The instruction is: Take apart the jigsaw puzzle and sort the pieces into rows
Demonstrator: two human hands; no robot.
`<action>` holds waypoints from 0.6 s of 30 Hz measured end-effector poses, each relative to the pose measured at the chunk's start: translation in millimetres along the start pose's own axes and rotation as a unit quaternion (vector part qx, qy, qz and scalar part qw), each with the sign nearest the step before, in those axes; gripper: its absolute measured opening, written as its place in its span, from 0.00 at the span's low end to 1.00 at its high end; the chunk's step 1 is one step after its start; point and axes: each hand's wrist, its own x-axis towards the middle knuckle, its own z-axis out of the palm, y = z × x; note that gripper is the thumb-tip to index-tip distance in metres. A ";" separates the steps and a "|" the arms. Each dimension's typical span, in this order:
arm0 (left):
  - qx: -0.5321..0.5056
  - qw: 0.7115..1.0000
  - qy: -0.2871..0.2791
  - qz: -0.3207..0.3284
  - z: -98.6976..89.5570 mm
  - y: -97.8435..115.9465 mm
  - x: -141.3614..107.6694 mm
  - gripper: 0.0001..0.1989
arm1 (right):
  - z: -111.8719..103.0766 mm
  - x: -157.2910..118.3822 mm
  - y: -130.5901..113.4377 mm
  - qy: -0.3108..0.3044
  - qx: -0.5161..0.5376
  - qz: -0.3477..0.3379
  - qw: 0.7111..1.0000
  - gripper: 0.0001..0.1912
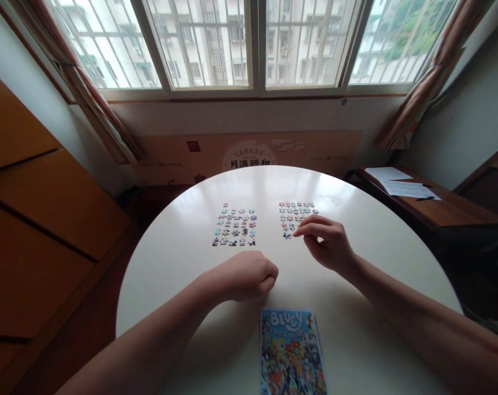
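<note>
Small jigsaw puzzle pieces lie in two groups of loose rows on the white round table (170, 285). The left group of puzzle pieces (235, 232) is beyond my left hand (251, 276), which rests closed in a fist; whatever it may hold is hidden. My right hand (329, 241) is at the near edge of the right group of puzzle pieces (295, 211). Its index finger reaches out beside a dark blue puzzle piece (287, 236), with the fingers apart from the thumb. Nearest me lies a blue Bluey picture sheet (292, 351), printed with many cartoon characters.
A brown side table (450, 211) with white papers (405, 189) and pens stands at the right. Behind the table are a printed board (170, 153) and a barred window (257, 49) with curtains. Wooden cabinets (34, 236) stand at the left.
</note>
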 end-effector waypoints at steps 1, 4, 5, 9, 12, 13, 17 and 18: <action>-0.017 1.000 0.013 0.000 -1.2 -4.1 0.4 0.10 | 0.6 -1.5 4.0 0.002 -0.001 0.012 1.000 0.16; -0.101 0.989 0.105 -0.028 -2.7 -21.0 2.2 0.10 | 1.0 -2.4 12.8 0.013 -0.002 0.050 0.999 0.16; -0.138 0.977 0.156 -0.048 -2.2 -27.8 2.7 0.10 | 0.8 -2.4 14.7 0.016 -0.002 0.059 0.998 0.15; -0.297 0.871 0.375 -0.115 2.4 -54.2 5.1 0.09 | -1.4 -3.5 19.1 0.037 0.002 0.090 0.995 0.15; -0.349 0.792 0.486 -0.121 4.5 -67.5 7.5 0.09 | -3.6 -5.6 21.6 0.059 0.006 0.114 0.992 0.15; -0.340 0.779 0.513 -0.117 4.5 -70.1 8.2 0.09 | -4.2 -6.2 22.6 0.070 0.009 0.123 0.990 0.15; -0.267 0.775 0.565 -0.092 3.4 -72.9 10.0 0.09 | -5.7 -7.4 25.4 0.094 0.020 0.158 0.983 0.14; -0.260 0.776 0.568 -0.086 3.3 -72.6 10.1 0.09 | -5.7 -7.4 25.6 0.095 0.019 0.163 0.982 0.14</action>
